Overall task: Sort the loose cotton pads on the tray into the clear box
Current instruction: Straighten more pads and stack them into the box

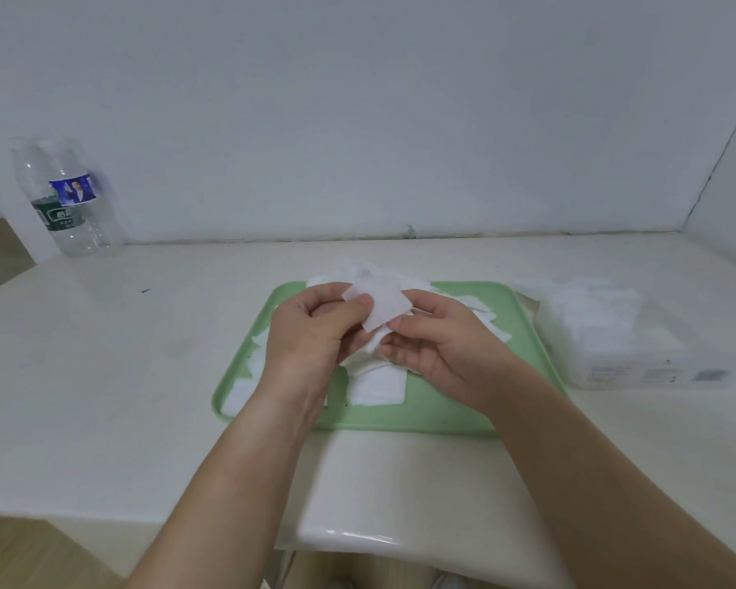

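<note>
Pinching one square cotton pad [379, 306] by its edges between left hand [311, 329] and right hand [438, 346], thumbs curled onto it, apparently with more bunched beneath, above the green tray [442, 414]. Mid-gathering, judging by loose pads [379, 386] scattered on the tray. Next, probably: squaring the bunch, then carrying it right to the clear box [612, 354], just beside the tray on the counter [124, 354], already heaped.

Nothing can be read for certain. The front bottle [60, 221] has a green label with white characters, too blurred to make out. The bottle behind [79, 191] has a blue label with a small picture of a person, its lettering illegible. The box [638, 371] bears grey print, equally unreadable
</note>
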Demonstrator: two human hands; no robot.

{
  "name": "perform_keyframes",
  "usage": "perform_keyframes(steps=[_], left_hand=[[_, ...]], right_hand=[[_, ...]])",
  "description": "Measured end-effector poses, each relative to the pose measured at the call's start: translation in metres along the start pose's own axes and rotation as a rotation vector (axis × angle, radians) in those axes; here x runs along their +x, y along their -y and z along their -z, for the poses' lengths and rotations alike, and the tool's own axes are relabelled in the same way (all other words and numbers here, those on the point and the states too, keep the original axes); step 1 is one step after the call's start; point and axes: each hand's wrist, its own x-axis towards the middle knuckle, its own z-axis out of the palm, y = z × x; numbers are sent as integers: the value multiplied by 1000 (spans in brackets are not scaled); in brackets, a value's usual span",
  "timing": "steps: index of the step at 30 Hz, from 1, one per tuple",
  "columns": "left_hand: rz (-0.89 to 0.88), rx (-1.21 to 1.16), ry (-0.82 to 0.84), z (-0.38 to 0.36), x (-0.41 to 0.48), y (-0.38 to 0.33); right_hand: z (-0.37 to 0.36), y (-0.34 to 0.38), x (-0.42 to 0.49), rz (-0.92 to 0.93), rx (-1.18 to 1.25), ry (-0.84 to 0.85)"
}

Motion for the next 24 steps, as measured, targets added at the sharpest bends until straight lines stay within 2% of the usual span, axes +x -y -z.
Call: perform_keyframes(steps=[15, 24], left_hand=[[-180, 328, -109, -4, 1, 9], [-254, 407, -192, -13, -1, 15]], right_hand=[[4, -2, 2, 13, 10, 1], [3, -1, 0, 23, 1, 6]])
